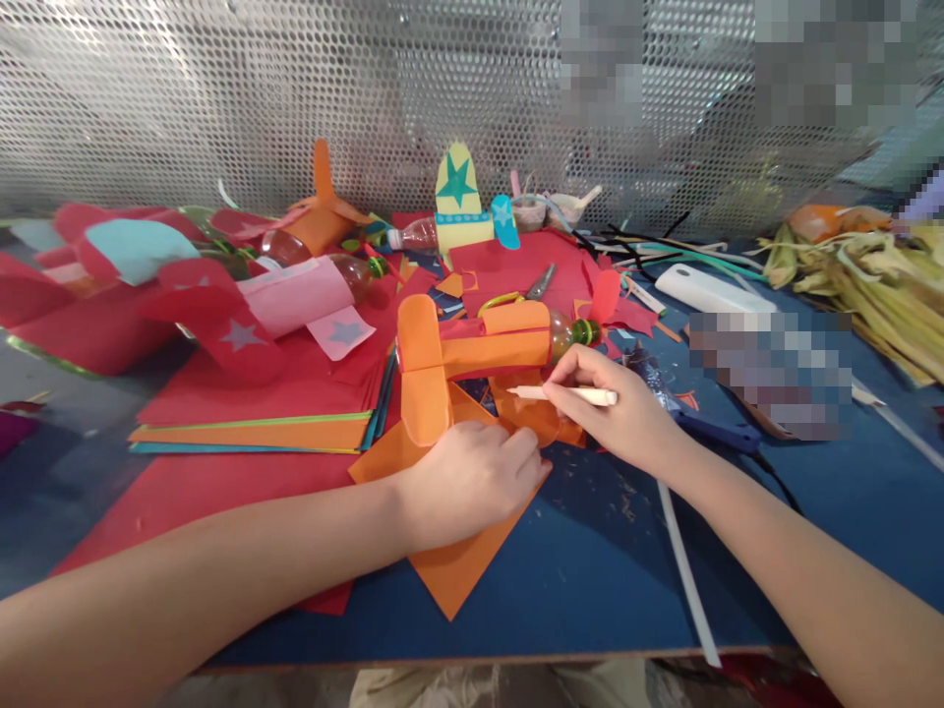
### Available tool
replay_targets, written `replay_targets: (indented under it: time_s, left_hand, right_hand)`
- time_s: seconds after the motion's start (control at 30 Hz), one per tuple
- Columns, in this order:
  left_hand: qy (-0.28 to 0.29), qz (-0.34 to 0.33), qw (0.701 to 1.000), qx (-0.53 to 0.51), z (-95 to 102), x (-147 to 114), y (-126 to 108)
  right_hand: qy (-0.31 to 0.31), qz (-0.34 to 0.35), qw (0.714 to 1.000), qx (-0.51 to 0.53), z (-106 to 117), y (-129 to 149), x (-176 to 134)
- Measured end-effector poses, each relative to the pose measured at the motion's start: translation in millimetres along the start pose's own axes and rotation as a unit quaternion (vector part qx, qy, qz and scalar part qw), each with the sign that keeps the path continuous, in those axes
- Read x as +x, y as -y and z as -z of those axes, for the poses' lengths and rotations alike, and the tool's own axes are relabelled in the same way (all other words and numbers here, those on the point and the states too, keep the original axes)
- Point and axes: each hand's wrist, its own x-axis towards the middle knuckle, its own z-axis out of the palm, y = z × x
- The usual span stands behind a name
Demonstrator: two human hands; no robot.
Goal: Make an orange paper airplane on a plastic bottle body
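My right hand (609, 398) pinches a cream-coloured marker pen (594, 396), its tip pointing left. Beneath that tip lie orange paper pieces (527, 408); whether they touch cannot be made out. My left hand (476, 482), fingers curled, presses on a sheet of orange paper (457, 580) at the table's front. Just beyond both hands rests a toy plane (491, 354), a plastic bottle wrapped in orange paper with a rounded wing and a green cap. My left fingertips are partly hidden behind the knuckles.
Red sheets (243, 393) are stacked at left beside a pink bottle plane (299, 295). Behind stand a yellow plane (461, 226) and scissors (542, 282) among scraps. A blue glue gun (715, 430), a white power strip (712, 290) and dry husks (870, 275) lie right.
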Motion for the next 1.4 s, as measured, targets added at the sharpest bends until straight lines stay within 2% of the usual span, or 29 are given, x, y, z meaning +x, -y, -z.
replay_targets:
  time_s: [1.4]
  left_hand:
    - [-0.003,0.003,1.0,0.0,0.2,0.3,0.5]
  right_hand:
    - [-0.005,-0.008,1.0,-0.013,0.6,-0.3,1.2]
